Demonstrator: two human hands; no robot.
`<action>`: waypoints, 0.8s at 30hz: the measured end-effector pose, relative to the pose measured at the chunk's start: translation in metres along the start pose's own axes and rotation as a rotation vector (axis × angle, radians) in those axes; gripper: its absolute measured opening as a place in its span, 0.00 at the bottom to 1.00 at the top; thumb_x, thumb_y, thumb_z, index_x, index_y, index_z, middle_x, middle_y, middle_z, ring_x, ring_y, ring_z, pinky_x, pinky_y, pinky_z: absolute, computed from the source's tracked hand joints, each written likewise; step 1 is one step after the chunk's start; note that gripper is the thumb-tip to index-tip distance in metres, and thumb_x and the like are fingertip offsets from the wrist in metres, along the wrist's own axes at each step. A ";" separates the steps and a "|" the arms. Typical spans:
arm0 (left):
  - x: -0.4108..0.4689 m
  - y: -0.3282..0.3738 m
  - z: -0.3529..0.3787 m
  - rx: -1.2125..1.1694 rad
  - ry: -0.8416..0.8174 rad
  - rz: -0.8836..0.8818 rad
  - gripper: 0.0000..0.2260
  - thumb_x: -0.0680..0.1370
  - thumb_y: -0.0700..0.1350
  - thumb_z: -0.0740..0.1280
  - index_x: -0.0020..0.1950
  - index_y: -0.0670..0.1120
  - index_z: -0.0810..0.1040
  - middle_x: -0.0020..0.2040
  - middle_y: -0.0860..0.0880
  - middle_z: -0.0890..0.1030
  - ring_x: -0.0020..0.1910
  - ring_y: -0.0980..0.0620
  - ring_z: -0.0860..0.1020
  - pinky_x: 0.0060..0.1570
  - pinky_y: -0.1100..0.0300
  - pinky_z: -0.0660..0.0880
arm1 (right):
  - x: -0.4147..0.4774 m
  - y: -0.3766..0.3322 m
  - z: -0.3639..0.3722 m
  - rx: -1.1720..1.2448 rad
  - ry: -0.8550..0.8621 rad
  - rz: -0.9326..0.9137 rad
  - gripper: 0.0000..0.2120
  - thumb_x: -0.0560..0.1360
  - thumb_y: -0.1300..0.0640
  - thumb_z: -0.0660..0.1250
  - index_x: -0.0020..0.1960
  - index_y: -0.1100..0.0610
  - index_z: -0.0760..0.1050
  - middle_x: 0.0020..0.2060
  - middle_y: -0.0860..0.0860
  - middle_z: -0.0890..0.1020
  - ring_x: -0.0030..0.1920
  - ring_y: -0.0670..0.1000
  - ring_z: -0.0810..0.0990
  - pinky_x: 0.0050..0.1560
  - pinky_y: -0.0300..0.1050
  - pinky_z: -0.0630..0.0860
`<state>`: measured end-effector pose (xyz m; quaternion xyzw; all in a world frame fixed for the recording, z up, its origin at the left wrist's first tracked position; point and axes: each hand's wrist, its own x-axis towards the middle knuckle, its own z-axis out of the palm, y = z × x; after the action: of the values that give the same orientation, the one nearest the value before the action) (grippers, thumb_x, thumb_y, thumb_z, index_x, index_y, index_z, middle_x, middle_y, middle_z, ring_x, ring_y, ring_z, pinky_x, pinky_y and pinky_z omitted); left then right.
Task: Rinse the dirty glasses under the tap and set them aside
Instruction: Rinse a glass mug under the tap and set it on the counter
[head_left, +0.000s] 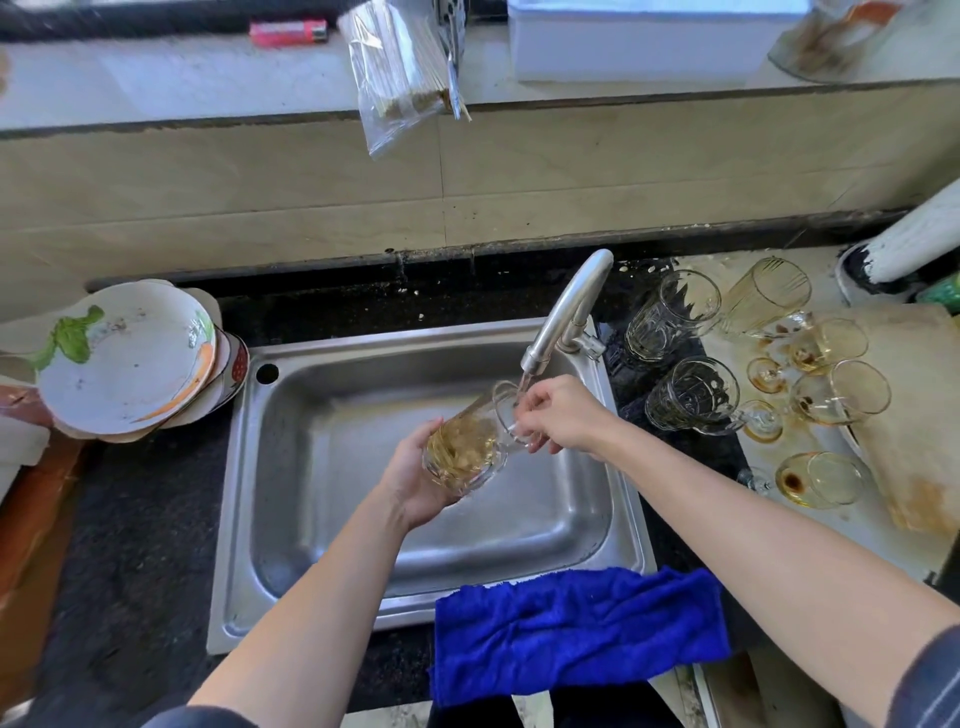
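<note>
A gold-patterned glass (467, 447) lies tilted over the steel sink (332, 467), its mouth up under the tap (566, 317). A thin stream of water runs from the spout onto its rim. My left hand (415, 483) cups and grips the glass's base from below. My right hand (561, 415) pinches the rim, fingers at the mouth. On the counter to the right stand two clear faceted glasses (670, 317) (693, 395) and several gold-rimmed glasses (841, 389) with brown residue, some lying on their sides.
A blue cloth (576, 629) hangs over the sink's front edge. A stack of plates (130, 358) sits on the left counter. A stained board (914, 415) lies at the far right. A plastic bag (395, 78) hangs from the ledge above.
</note>
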<state>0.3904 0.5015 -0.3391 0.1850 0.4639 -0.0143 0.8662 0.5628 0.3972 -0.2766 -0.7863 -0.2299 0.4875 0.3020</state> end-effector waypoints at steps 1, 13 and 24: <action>0.000 0.001 -0.001 0.042 0.004 -0.016 0.20 0.78 0.58 0.59 0.56 0.45 0.81 0.47 0.44 0.83 0.39 0.46 0.79 0.39 0.57 0.73 | -0.001 -0.002 0.000 0.009 0.005 -0.026 0.04 0.75 0.64 0.69 0.50 0.61 0.78 0.41 0.57 0.83 0.31 0.53 0.83 0.24 0.39 0.70; -0.002 0.005 0.001 0.057 -0.043 -0.029 0.19 0.78 0.58 0.59 0.51 0.45 0.80 0.43 0.42 0.80 0.35 0.45 0.76 0.33 0.59 0.73 | 0.002 -0.005 0.000 0.020 0.027 -0.076 0.04 0.76 0.60 0.70 0.48 0.60 0.78 0.37 0.54 0.81 0.31 0.50 0.82 0.26 0.41 0.73; 0.001 0.014 0.006 0.079 0.009 0.040 0.22 0.77 0.55 0.56 0.63 0.45 0.77 0.52 0.44 0.81 0.33 0.47 0.76 0.31 0.61 0.67 | 0.000 -0.011 -0.001 -0.017 -0.042 -0.009 0.06 0.77 0.61 0.68 0.46 0.65 0.77 0.37 0.57 0.82 0.30 0.51 0.82 0.25 0.38 0.72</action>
<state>0.3989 0.5129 -0.3321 0.2281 0.4630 -0.0145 0.8564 0.5633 0.4050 -0.2684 -0.7774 -0.2439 0.5006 0.2925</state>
